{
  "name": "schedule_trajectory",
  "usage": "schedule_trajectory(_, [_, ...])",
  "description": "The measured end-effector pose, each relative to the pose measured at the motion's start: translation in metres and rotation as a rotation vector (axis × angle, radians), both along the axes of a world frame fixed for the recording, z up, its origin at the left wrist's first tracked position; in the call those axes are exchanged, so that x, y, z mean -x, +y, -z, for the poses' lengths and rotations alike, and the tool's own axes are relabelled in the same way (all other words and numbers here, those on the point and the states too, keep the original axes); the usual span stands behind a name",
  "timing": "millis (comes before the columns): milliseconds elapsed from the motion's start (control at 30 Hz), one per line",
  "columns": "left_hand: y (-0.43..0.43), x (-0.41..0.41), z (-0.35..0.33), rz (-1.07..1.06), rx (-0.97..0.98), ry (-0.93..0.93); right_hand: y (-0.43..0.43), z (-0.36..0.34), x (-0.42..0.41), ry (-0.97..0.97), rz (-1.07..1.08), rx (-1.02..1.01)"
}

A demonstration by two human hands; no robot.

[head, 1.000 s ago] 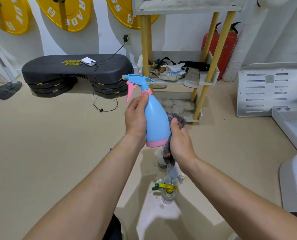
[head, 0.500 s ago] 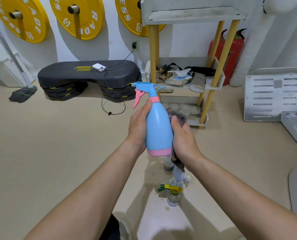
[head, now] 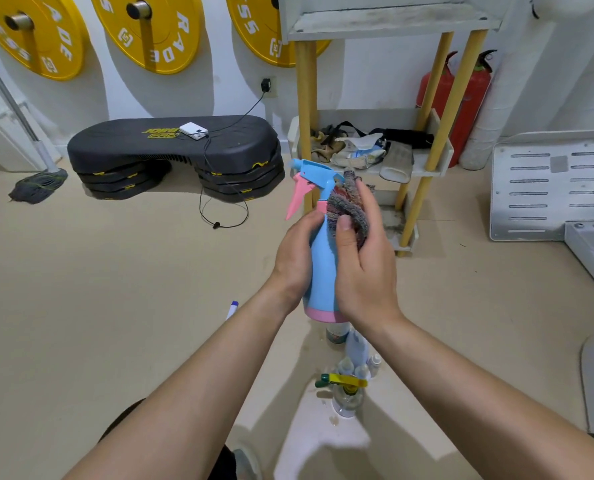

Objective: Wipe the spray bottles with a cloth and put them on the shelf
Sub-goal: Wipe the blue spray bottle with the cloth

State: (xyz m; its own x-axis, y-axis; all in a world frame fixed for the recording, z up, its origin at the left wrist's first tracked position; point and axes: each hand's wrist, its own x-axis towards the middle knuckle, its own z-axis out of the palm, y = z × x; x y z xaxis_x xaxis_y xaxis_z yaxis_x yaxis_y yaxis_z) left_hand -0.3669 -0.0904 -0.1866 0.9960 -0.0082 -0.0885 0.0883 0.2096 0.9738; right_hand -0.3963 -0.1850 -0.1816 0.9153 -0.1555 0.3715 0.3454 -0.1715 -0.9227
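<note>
A light blue spray bottle (head: 321,271) with a pink trigger and pink base stands upright in mid-air in front of me. My left hand (head: 297,258) grips its body from the left. My right hand (head: 364,268) presses a grey, reddish cloth (head: 349,202) against the bottle's neck and right side. Below my hands, on the floor, stand several more bottles: a clear one with a yellow-green sprayer (head: 345,393), small white ones (head: 357,367) and a can (head: 337,332). The shelf (head: 427,168) with yellow posts stands just behind the held bottle.
The shelf's middle tier holds straps, gloves and rags (head: 361,150). Black step platforms (head: 177,157) with a phone and cable lie to the left, a mop (head: 37,185) farther left. Red fire extinguishers (head: 468,98) stand behind the shelf; white equipment (head: 548,188) at right.
My right hand has slid the cloth up from the bottle's lower side to its neck and sprayer. The view has tilted upward, and the bottle sits a little higher and nearer the shelf.
</note>
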Motion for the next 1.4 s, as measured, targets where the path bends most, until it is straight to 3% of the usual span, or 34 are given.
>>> schedule_trajectory(133, [0.003, -0.006, 0.003, -0.046, -0.245, -0.106, 0.001, 0.001, -0.004, -0.061, 0.044, -0.035])
schedule_trajectory(333, [-0.001, -0.003, 0.019, -0.12, -0.61, -0.274, 0.003, 0.005, -0.007, -0.043, -0.026, 0.115])
schedule_trajectory(533, [0.014, -0.011, 0.022, -0.226, -0.597, -0.252, -0.007, 0.009, -0.002, -0.071, -0.129, 0.463])
schedule_trajectory(633, [0.027, -0.018, 0.03, -0.255, -0.586, -0.168, -0.021, 0.006, -0.008, -0.035, -0.156, 0.378])
schedule_trajectory(733, [0.036, -0.016, 0.043, -0.25, -0.613, -0.088, -0.028, 0.021, -0.012, 0.102, -0.08, 0.245])
schedule_trajectory(833, [0.044, -0.007, 0.06, -0.234, -0.63, -0.018, -0.022, 0.052, -0.011, 0.362, -0.176, 0.131])
schedule_trajectory(967, [0.047, 0.014, 0.102, -0.315, -0.493, 0.107, -0.003, 0.088, -0.014, 0.627, -0.202, -0.128])
schedule_trajectory(1133, [0.055, 0.035, 0.167, -0.421, -0.416, 0.148, 0.038, 0.132, -0.01, 0.835, -0.151, -0.086])
schedule_trajectory(1400, [0.075, 0.007, 0.231, -0.366, -0.602, 0.272, 0.058, 0.188, -0.064, 1.024, -0.15, -0.131])
